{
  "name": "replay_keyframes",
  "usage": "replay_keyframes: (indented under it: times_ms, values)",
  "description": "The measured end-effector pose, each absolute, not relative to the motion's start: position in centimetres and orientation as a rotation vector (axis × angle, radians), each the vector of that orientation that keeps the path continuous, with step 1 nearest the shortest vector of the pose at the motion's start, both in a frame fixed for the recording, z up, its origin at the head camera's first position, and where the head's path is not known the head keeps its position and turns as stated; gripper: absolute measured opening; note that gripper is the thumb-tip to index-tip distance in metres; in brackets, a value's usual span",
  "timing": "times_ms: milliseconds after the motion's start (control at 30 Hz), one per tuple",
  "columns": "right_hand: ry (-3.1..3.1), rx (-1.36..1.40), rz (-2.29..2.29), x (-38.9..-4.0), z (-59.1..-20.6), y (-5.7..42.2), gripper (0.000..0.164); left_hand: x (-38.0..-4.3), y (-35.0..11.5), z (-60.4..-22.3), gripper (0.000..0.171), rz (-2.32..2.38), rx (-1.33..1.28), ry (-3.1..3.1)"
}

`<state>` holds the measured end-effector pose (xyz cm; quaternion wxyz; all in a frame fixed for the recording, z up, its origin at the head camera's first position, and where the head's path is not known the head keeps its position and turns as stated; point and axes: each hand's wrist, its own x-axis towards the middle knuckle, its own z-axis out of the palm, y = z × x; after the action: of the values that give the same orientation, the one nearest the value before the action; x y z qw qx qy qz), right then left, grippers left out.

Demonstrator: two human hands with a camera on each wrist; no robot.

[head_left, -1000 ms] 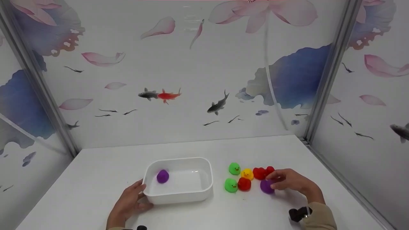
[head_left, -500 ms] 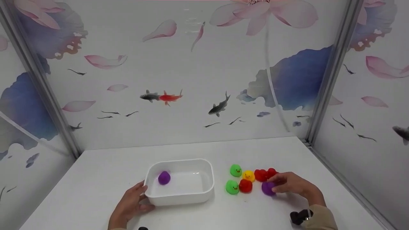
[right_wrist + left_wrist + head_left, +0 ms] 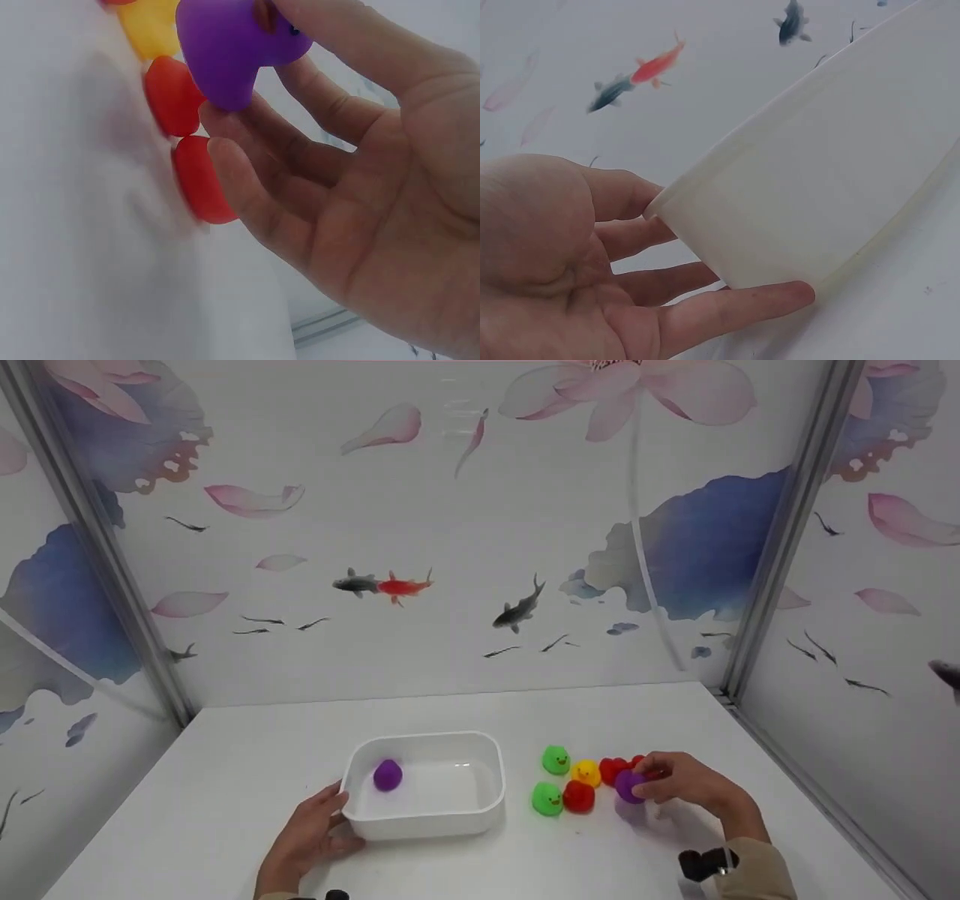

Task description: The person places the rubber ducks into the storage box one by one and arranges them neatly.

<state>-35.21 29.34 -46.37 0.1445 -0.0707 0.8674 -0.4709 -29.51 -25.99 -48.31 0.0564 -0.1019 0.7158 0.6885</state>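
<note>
My right hand (image 3: 694, 787) pinches a purple rubber duck (image 3: 628, 787) between thumb and fingers, raised off the white table with a shadow under it. In the right wrist view the purple duck (image 3: 225, 49) hangs from the fingertips, above red ducks (image 3: 172, 96). On the other side, my left hand (image 3: 304, 832) holds the near left corner of a white rectangular tub (image 3: 420, 826). The left wrist view shows the thumb along the lower wall of the tub (image 3: 802, 180) and a fingertip at its rim. Another purple duck (image 3: 388, 775) sits inside the tub.
Between tub and right hand stand green ducks (image 3: 548, 799), a yellow duck (image 3: 586, 773) and red ducks (image 3: 578, 796), close together on the table (image 3: 450, 877). One red duck is partly hidden behind the right hand. A patterned wall (image 3: 420, 660) rises behind the table.
The right hand has lifted the purple duck off the table. The left hand and the tub keep their places; the view has shifted slightly.
</note>
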Motion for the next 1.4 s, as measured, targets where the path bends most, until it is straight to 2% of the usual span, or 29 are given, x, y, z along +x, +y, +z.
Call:
replay_keyframes:
  times_ms: [800,1133,1400]
  values:
    - [2.728,-0.104,-1.445,-33.4,-40.5,21.7,0.049,-29.2,-26.0,-48.4,0.057,2.083,-0.307,2.177]
    - [2.752,-0.085,-1.517,-33.2,-39.4,19.8,0.053,-29.4,-25.9,-48.4,0.057,2.094,-0.302,2.193]
    - [2.766,-0.143,-1.543,-32.9,-39.1,17.9,0.047,-29.2,-25.9,-48.1,0.057,2.079,-0.289,2.214]
